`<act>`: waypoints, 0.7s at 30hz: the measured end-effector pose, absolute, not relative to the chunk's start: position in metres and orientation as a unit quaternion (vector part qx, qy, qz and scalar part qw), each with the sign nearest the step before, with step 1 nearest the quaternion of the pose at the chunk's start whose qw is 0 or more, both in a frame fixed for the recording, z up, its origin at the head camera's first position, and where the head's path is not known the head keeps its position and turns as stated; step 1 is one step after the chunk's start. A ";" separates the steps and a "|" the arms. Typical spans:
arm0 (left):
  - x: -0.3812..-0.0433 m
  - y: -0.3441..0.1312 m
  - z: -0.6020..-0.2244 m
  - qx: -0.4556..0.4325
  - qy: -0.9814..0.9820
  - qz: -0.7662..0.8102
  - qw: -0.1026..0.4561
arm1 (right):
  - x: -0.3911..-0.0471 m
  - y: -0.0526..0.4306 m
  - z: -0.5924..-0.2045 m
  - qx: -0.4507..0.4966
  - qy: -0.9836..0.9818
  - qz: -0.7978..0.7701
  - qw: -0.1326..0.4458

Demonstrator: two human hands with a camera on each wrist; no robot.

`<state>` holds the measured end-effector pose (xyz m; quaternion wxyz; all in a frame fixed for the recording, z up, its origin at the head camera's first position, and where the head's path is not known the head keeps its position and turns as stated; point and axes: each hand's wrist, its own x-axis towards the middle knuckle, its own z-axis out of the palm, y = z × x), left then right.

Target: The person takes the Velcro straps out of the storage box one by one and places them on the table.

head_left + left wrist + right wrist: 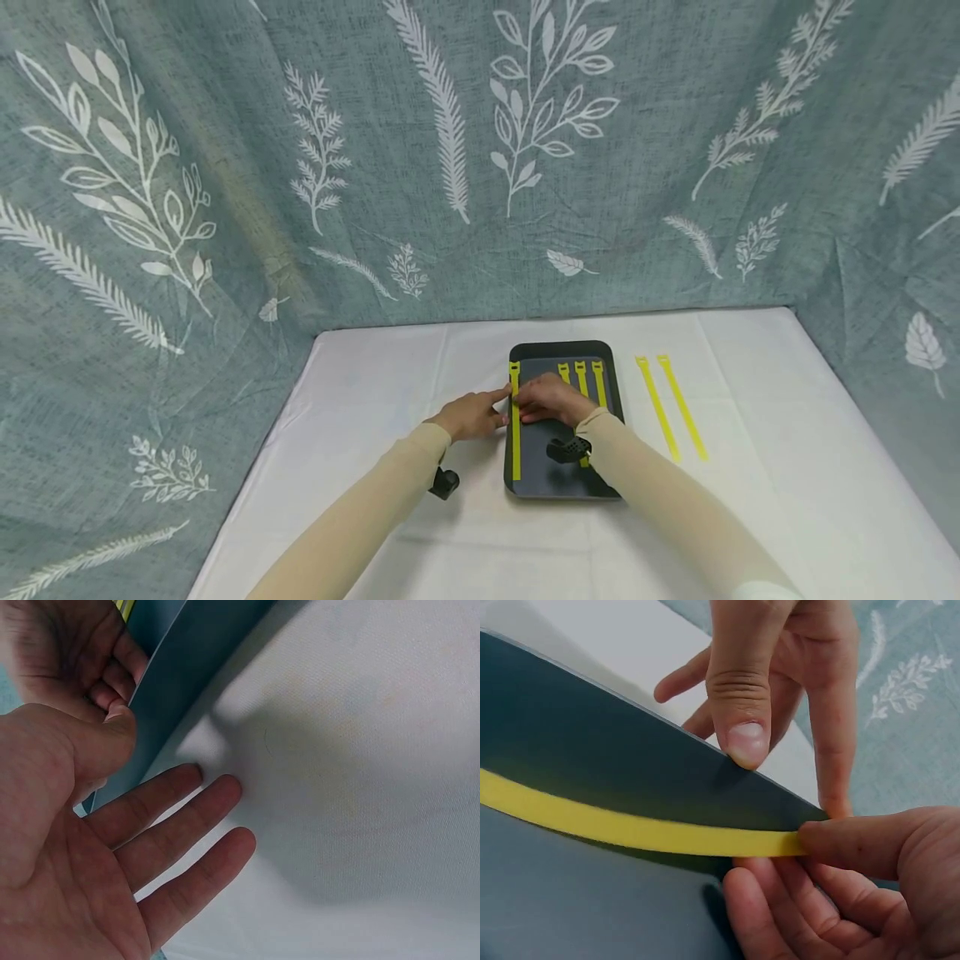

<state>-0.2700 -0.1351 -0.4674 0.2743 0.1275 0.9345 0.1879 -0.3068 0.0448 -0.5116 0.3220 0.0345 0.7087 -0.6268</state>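
A dark grey rectangular tray (542, 475) lies on the table. My right hand (553, 397), reaching into it, pinches a yellow cable strap (516, 450) between thumb and fingers. That strap runs along the tray's left side, its slotted head toward the far end; the right wrist view shows the strap (630, 829) bowed beside the wall. From outside, my left hand (468, 415) touches the left rim with thumb and index finger. Its other fingers (195, 862) are spread and extended over the cloth. Three more yellow straps (581, 371) lie side by side in the tray's right half, partly hidden by my right arm.
Two yellow straps (660, 408) lie on the white tablecloth (787, 433) right of the tray. A grey-green curtain with white leaf prints (480, 167) hangs behind and at both sides of the table. Dark wrist cameras (445, 483) sit below both wrists.
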 end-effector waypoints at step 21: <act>-0.266 -0.134 -0.468 0.126 0.938 0.182 0.265 | -0.307 0.057 -0.492 0.013 0.728 -0.632 0.265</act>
